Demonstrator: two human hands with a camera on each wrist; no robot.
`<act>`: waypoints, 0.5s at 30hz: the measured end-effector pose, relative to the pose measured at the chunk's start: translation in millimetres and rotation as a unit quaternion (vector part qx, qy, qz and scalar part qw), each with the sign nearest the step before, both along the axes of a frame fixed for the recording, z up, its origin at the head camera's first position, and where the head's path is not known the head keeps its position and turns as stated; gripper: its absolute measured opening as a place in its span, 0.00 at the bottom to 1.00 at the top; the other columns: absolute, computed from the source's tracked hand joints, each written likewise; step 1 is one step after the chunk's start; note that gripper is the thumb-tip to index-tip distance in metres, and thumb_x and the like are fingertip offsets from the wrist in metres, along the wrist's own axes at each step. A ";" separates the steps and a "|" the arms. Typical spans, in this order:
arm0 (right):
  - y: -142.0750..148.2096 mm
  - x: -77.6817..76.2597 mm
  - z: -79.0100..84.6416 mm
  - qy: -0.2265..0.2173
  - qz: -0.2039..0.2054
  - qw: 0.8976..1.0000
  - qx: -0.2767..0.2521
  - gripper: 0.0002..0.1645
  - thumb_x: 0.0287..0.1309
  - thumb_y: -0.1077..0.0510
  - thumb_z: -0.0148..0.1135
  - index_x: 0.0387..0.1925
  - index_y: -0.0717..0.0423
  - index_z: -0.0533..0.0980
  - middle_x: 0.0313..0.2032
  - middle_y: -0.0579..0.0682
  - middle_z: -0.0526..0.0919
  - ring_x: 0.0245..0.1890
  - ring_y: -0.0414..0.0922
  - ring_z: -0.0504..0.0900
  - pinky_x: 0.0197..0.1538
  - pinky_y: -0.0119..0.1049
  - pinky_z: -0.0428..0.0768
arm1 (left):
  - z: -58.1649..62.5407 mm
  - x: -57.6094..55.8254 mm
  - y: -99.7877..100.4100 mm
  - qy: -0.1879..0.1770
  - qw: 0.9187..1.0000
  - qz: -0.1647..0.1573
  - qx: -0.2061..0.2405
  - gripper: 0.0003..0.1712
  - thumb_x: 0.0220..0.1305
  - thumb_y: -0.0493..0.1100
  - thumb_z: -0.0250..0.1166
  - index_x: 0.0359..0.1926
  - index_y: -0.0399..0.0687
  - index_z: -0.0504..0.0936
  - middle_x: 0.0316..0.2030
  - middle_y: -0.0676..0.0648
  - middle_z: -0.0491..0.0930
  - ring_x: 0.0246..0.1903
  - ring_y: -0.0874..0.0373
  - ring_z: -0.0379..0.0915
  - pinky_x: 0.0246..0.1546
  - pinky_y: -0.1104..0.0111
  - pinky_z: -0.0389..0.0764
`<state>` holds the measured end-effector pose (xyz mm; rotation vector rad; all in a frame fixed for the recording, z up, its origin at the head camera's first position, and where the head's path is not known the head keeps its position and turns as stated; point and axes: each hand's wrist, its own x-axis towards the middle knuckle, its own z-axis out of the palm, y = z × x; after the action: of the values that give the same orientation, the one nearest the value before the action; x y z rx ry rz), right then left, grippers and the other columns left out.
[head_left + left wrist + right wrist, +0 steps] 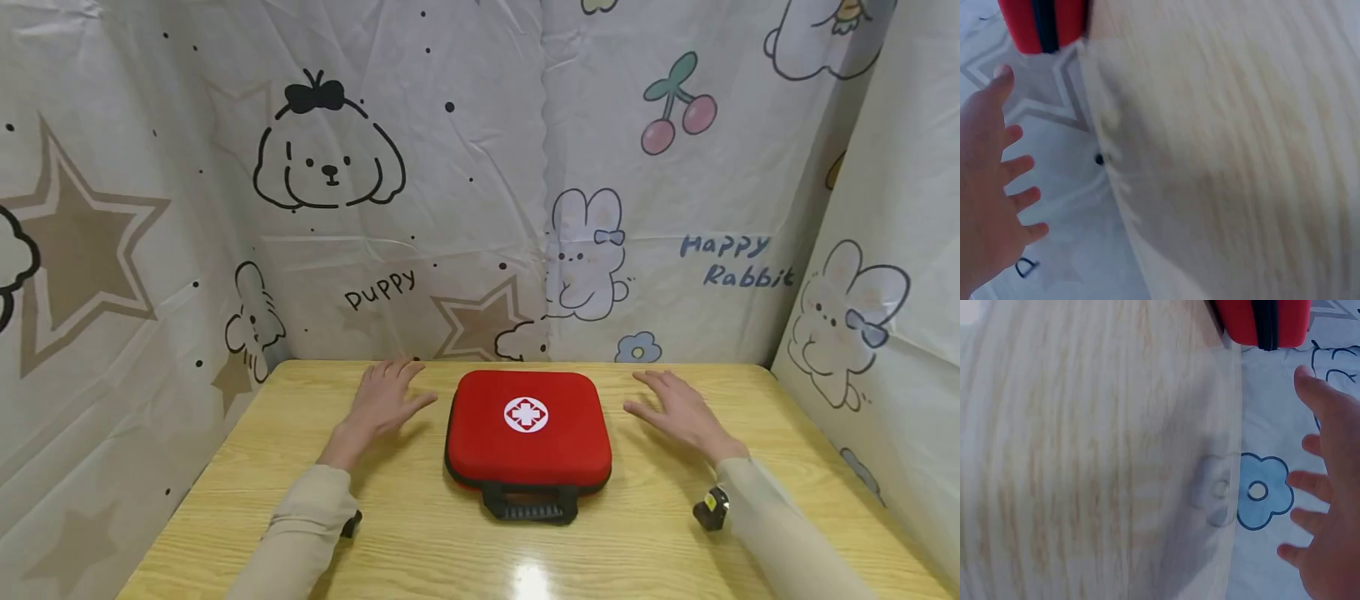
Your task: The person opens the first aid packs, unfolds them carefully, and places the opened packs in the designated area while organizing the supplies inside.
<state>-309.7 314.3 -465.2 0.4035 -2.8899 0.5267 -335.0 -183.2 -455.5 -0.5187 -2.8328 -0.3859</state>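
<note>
A red first-aid case with a white cross emblem lies flat on the wooden table, its black handle facing me. To its left, my left hand hovers over the table with fingers spread and the thumb pointing toward the case. My right hand is on the other side, apart from the case, its fingers extended and holding nothing. Each wrist view catches a dark-banded edge of the case, near the left thumb and the right thumb.
The pale wooden table ends at a patterned cloth hung behind it and along both sides. Beige sleeves cover both arms, and a small black device sits at the right wrist.
</note>
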 end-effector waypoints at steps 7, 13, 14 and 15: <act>-14.6 1.0 6.6 0.016 0.056 0.994 -0.095 0.33 0.66 0.44 0.61 0.64 0.59 0.72 0.63 0.62 0.74 0.66 0.63 0.68 0.67 0.62 0.63 | 15.4 4.5 32.9 0.011 0.999 -0.041 0.033 0.28 0.68 0.61 0.60 0.61 0.52 0.78 0.59 0.45 0.78 0.61 0.43 0.71 0.61 0.45 0.69; -30.9 -0.8 13.4 0.000 0.073 0.990 -0.120 0.32 0.66 0.43 0.61 0.64 0.56 0.73 0.62 0.59 0.76 0.65 0.60 0.71 0.66 0.60 0.66 | 27.9 14.2 66.7 0.009 0.996 -0.089 0.010 0.24 0.68 0.58 0.62 0.58 0.52 0.81 0.57 0.47 0.79 0.60 0.48 0.73 0.60 0.50 0.71; -33.3 -1.5 14.2 -0.002 0.073 0.990 -0.121 0.32 0.66 0.43 0.62 0.64 0.56 0.73 0.63 0.59 0.76 0.65 0.59 0.71 0.66 0.60 0.66 | 29.3 16.0 71.4 0.007 0.995 -0.097 0.007 0.23 0.67 0.58 0.62 0.57 0.53 0.81 0.57 0.48 0.79 0.60 0.48 0.73 0.60 0.51 0.71; -35.5 -2.2 14.8 -0.004 0.072 0.990 -0.123 0.31 0.66 0.44 0.62 0.64 0.55 0.73 0.63 0.58 0.75 0.66 0.59 0.70 0.66 0.60 0.66 | 30.5 17.8 75.9 0.005 0.995 -0.103 0.001 0.23 0.67 0.58 0.62 0.57 0.53 0.81 0.57 0.48 0.79 0.59 0.48 0.74 0.60 0.51 0.71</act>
<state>-312.0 278.8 -450.4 0.5749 -2.7688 0.8967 -317.2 -107.3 -425.0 -0.8131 -2.7763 -0.4228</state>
